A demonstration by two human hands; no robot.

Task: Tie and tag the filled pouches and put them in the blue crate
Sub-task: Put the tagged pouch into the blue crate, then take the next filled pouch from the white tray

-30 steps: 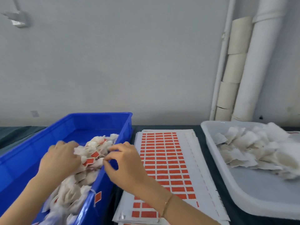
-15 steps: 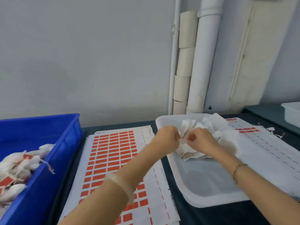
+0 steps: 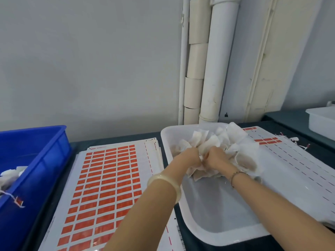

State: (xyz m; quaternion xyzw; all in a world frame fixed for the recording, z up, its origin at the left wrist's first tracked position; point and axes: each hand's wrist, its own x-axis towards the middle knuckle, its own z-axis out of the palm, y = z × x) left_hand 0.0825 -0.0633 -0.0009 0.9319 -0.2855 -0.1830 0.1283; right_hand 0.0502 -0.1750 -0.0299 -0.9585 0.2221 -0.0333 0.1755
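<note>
Nearest, the left forearm, ringed by a pale smooth bangle, crosses a white backing sheet of red rectangular sticker tags. Its rows look almost wholly full, so plenty of tags are on hand.

To the left stands the blue plastic crate. Only one corner shows. In it lie a few finished white pouches, and one red tag on a white string hangs over the rim. How full the crate is cannot be told.

Right of the sheet sits a shallow white plastic tray, its near half bare. Over its middle, the left hand and the right hand meet knuckle to knuckle. The fingers of both are curled tight into the near edge of a heap of white filled fabric pouches, clutching the cloth between them. Whether they hold one pouch or several is hidden.

The heap fills the tray's far half, so much work is left. The pouch in hand looks to be only just picked, with tying, tagging and the carry to the crate yet to do.

Beyond, a second, nearly stripped tag sheet lies partly under the tray. Loose strings and another white tub lie farther off.
</note>
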